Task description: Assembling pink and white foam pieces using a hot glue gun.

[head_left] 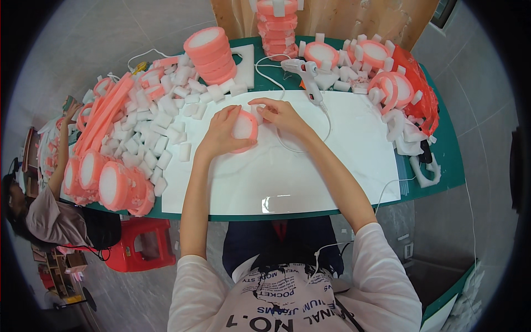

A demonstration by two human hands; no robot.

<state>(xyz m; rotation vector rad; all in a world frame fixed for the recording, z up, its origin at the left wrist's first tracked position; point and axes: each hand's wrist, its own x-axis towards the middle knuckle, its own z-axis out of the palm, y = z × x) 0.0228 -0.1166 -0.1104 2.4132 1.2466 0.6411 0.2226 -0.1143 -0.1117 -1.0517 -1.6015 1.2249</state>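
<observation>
My left hand [219, 131] is closed round the left side of a round foam piece [242, 127], which has a pink rim and a white middle. It rests on a white sheet [265, 180]. A small white foam block [256, 114] is pinched in my right hand [281, 115], right up against the upper right of the pink rim. Whether the block sticks to the rim cannot be seen. Beyond my right hand, a white hot glue gun [304, 69] lies with its cord looping over the sheet.
Loose white foam blocks [157, 124] heap up on the left, with pink foam strips [105, 113] and pink rounds [119, 185]. Stacked rounds [210, 55] stand at the back. A red plastic bag [423, 94] lies right. Another person [58, 216] works at far left near a red stool [138, 243].
</observation>
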